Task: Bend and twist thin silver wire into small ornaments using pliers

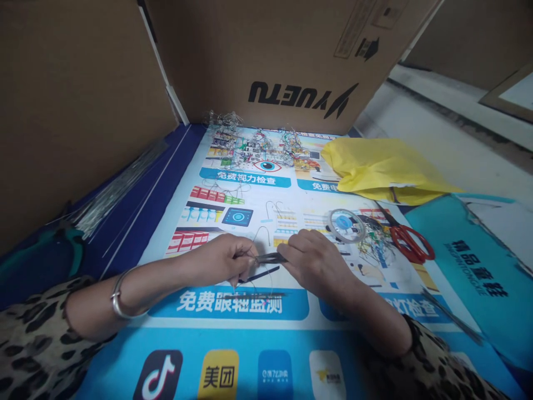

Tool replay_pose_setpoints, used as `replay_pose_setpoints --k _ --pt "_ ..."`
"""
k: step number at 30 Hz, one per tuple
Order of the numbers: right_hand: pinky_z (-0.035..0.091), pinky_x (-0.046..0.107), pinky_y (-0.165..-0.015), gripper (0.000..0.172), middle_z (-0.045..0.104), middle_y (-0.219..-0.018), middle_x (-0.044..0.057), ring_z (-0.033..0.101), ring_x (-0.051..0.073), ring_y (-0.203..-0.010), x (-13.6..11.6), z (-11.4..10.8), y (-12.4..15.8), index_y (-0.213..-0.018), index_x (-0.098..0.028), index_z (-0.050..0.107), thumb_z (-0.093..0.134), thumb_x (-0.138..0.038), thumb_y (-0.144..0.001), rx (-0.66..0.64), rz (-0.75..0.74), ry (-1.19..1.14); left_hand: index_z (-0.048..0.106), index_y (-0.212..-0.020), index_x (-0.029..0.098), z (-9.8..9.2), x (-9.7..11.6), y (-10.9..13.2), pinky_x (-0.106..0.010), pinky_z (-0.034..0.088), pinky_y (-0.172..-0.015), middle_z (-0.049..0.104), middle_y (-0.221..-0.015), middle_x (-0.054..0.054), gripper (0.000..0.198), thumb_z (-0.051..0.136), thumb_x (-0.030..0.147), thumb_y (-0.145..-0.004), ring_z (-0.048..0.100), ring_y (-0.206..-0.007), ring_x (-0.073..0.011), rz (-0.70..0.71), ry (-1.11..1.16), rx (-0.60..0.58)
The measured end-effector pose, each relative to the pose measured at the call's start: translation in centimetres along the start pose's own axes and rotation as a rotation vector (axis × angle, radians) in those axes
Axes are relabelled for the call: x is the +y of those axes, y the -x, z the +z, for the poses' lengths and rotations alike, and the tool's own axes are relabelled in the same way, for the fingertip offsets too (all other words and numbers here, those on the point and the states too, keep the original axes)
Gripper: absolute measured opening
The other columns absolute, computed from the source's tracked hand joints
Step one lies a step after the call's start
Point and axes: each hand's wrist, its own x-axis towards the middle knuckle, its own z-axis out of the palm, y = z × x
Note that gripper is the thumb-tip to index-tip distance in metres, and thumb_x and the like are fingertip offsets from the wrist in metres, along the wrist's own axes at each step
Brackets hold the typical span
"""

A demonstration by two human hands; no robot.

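We see our left hand pinched shut on a thin silver wire. Our right hand is closed around slim dark metal pliers, whose tips meet that wire at the centre of the printed blue-and-white poster mat. At 2 o'clock lies a crumpled yellow plastic bag; we cannot tell its contents. At 12 o'clock, small twisted wire pieces sit before the brown cardboard box. Red-handled scissors and a clear tape roll lie at 3 o'clock, a bundle of straight silver wires at 10.
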Motion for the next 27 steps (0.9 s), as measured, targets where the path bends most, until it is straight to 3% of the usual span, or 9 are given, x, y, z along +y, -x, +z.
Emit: replay_pose_setpoints --k 27 --pt "0.021 0.03 -0.059 0.012 0.054 -0.07 0.002 0.038 0.016 -0.067 -0.56 0.37 0.31 -0.072 -0.018 0.053 0.051 -0.012 -0.082 -0.018 0.039 0.062 0.053 -0.071 0.018 0.23 -0.71 0.01 -0.019 0.04 -0.047 0.056 -0.059 0.003 0.011 0.044 0.02 -0.078 0.05 -0.047 -0.0083 0.029 -0.095 0.069"
